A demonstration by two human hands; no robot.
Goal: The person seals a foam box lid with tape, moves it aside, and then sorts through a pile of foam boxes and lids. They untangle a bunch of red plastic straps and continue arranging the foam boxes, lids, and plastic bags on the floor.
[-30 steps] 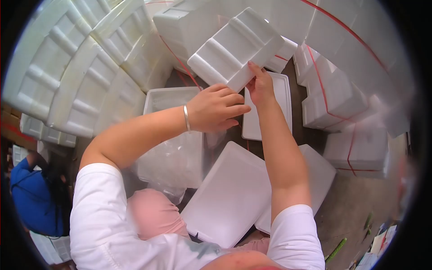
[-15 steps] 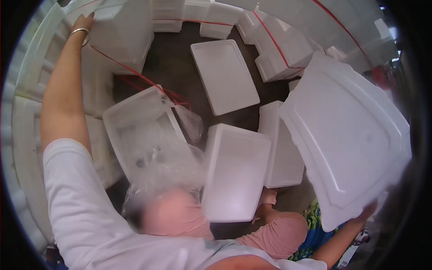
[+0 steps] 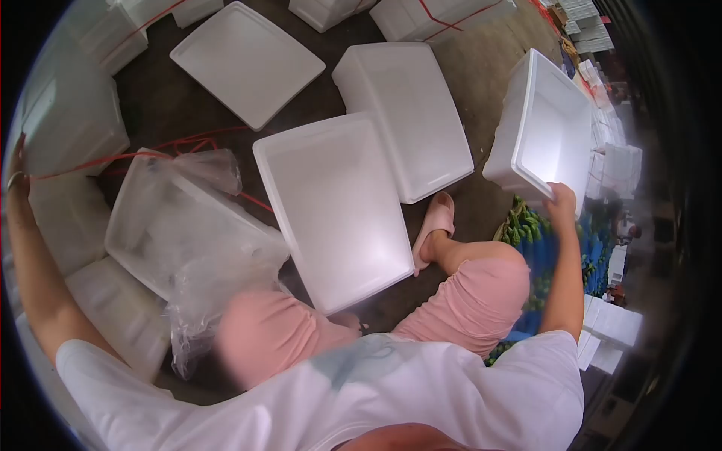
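Note:
At the far left edge, my left hand [image 3: 18, 165] rests against a tall white foam box [image 3: 71, 113], its fingers stretched upward beside a red strap [image 3: 98, 161]. My right hand [image 3: 560, 201] grips the lower rim of an empty white foam box [image 3: 553, 124], which is tilted with its opening facing right. Between my arms, a white foam box [image 3: 335, 218] leans against another white box [image 3: 410, 113]. To their left is an open foam box [image 3: 128, 218] with clear plastic film [image 3: 195, 301] over it.
A flat white lid [image 3: 248, 64] lies on the dark floor [image 3: 489, 83]. Strapped white boxes [image 3: 421, 19] stand at the back. My foot in a pink slipper [image 3: 442, 214] is near the middle boxes. More white blocks [image 3: 613, 323] are at the right.
The view has swung right. The white piece at my right hand, earlier showing its broad outer face close up, now shows its hollow inside and sits farther away. My left hand still touches the left box.

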